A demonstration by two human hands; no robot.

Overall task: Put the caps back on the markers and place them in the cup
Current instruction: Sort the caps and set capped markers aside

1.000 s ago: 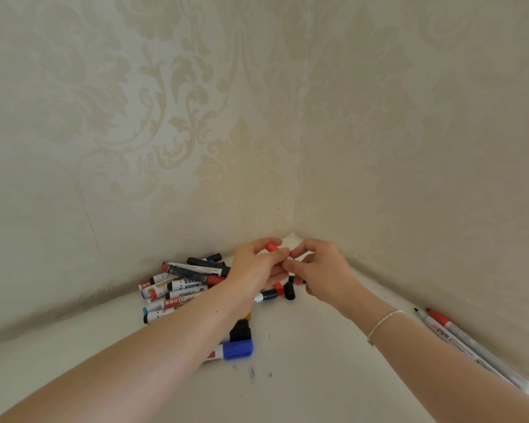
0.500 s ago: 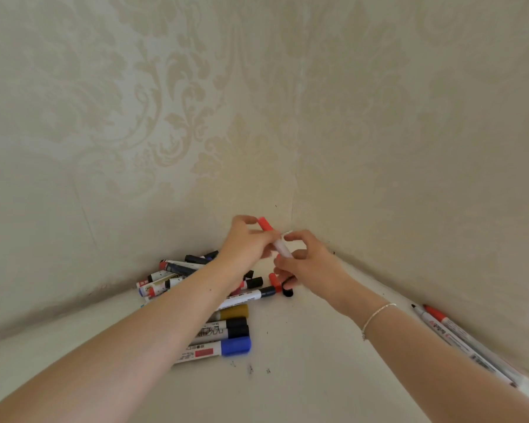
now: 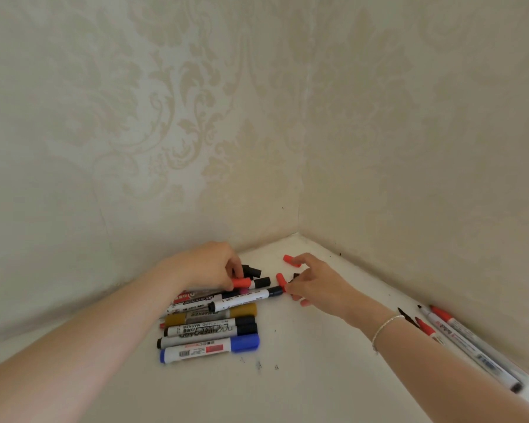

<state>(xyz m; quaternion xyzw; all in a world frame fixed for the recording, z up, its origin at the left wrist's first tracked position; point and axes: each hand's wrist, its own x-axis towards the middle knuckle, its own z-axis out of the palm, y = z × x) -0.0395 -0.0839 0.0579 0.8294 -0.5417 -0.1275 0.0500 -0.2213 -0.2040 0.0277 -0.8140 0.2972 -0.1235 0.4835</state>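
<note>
Cream damask-patterned wallpaper (image 3: pixel 196 117) covers two walls that meet in a corner above a white counter (image 3: pixel 303 377).

On the counter, left of centre, lies a heap of capped whiteboard markers (image 3: pixel 208 328) stacked roughly parallel. Nearest the camera is a white-barrelled marker with a blue cap (image 3: pixel 209 349); behind it come two black-capped markers (image 3: pixel 209 329), then an ochre-capped marker (image 3: pixel 211 314), then a slimmer white marker with a black cap (image 3: pixel 245 298) lying at a slant across the top of the heap.

The left hand (image 3: pixel 209 267) reaches over the far end of the heap with its fingers curled down, gripping a red-capped marker (image 3: pixel 241 282) near its cap. Just beyond its fingers lie further black-capped marker ends (image 3: pixel 252 271).

The right hand (image 3: pixel 313 283) rests low on the counter near the corner, fingers bent. Its fingertips (image 3: pixel 289 289) touch a short loose red cap (image 3: pixel 281 279) just at the end of the slanted marker's black cap; whether they actually pinch it cannot be told. A second loose red cap (image 3: pixel 291 261) lies apart, just beyond that hand's index finger. A thin silver bracelet (image 3: pixel 385 326) circles the right wrist.

Along the right wall lie several slim pens (image 3: pixel 458 340), with red and black tips, side by side.

No cup shows in this view.
</note>
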